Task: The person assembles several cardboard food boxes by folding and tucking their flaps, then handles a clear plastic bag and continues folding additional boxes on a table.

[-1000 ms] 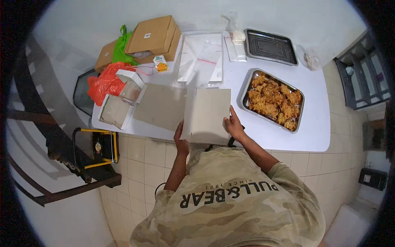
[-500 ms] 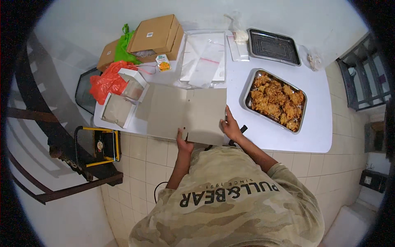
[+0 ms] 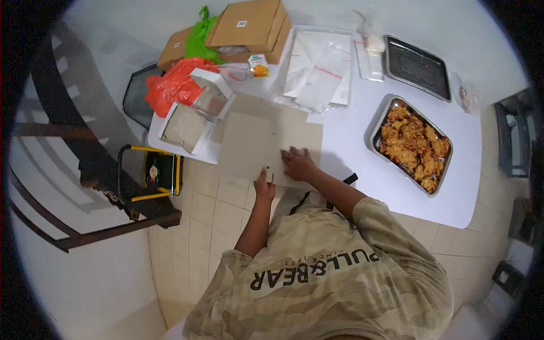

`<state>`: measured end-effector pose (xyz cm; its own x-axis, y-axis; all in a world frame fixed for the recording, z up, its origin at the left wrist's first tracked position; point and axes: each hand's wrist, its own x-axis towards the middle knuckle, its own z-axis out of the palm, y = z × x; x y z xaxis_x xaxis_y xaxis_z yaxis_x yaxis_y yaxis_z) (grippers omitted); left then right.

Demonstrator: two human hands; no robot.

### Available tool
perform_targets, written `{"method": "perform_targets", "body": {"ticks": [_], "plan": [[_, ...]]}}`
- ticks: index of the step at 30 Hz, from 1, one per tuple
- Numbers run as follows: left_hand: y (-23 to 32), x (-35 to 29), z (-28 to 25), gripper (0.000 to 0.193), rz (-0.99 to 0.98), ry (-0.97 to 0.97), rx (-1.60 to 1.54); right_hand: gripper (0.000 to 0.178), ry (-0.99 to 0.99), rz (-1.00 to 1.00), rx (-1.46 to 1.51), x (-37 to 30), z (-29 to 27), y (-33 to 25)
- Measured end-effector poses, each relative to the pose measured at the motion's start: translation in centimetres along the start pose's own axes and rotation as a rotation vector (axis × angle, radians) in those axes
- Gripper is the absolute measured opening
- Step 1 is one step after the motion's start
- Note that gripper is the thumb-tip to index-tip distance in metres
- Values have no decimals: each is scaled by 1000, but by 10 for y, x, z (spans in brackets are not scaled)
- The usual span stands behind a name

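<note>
A flat grey-brown cardboard sheet [image 3: 247, 139] with slots and small holes lies at the near edge of the table. Its near edge is pinched by my left hand [image 3: 264, 185], thumb on top and the other fingers hidden underneath. My right hand [image 3: 299, 165] rests on the sheet's upper face, right of the left hand, with its fingers apart and slightly bent. Beside the sheet on the left stands a folded white box [image 3: 184, 129], opened up with its grey inner side showing.
A metal tray of fried chicken pieces [image 3: 416, 147] sits to the right. Behind it is an empty dark tray [image 3: 418, 68]. White sheets in plastic [image 3: 323, 76], a red bag [image 3: 170, 88], a green bag [image 3: 199, 39] and brown boxes [image 3: 249, 25] line the back.
My right hand has left the sheet's right edge and moved left onto its face, closer to my left hand. The left hand keeps its hold. The whole view has shifted.
</note>
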<state>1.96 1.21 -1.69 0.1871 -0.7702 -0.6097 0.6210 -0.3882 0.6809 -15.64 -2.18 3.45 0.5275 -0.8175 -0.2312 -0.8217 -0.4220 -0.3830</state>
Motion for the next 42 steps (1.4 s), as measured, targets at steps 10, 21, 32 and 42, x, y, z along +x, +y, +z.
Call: {"method": "perform_targets", "body": {"ticks": [10, 21, 32, 42], "plan": [[18, -16, -3, 60, 229, -103, 664, 57, -28, -46, -163, 3, 17, 3], [49, 14, 10, 90, 535, -1015, 1447, 49, 79, -40, 331, 6, 64, 25], [20, 62, 92, 62, 817, -823, 1844, 47, 104, 44, 330, -9, 70, 34], [11, 66, 107, 55, 1124, -620, 1911, 39, 86, 137, 239, -72, 70, 16]]}}
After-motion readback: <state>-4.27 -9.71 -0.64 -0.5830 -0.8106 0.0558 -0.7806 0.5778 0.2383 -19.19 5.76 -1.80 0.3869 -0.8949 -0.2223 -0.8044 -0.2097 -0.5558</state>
